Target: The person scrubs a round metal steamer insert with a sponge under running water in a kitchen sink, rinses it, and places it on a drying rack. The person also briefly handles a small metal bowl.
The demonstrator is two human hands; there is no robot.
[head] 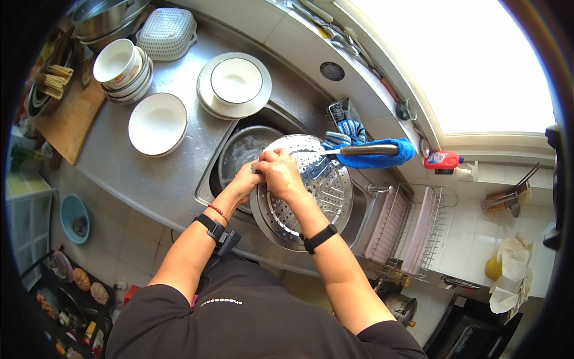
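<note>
My left hand (245, 180) and my right hand (281, 174) meet above the sink. Their fingers are curled together around a small dark grey object (254, 169), perhaps a scrubber; most of it is hidden. Below my right hand and forearm, a round perforated metal steamer plate (329, 193) lies over the right part of the sink. Beneath my left hand is a grey metal basin (237, 143) with water in it, set in the stainless steel sink (206, 184). The bare end of the faucet is not plain; a brown-and-silver handle (370, 150) reaches over the plate.
Stacked white plates (204, 96) and bowls (158, 124) stand left of the sink, near a white perforated basket (167, 33). Blue cloths (403, 152) hang at the back. To the right is a wire dish rack (397, 224). A wooden cutting board (74, 125) lies far left.
</note>
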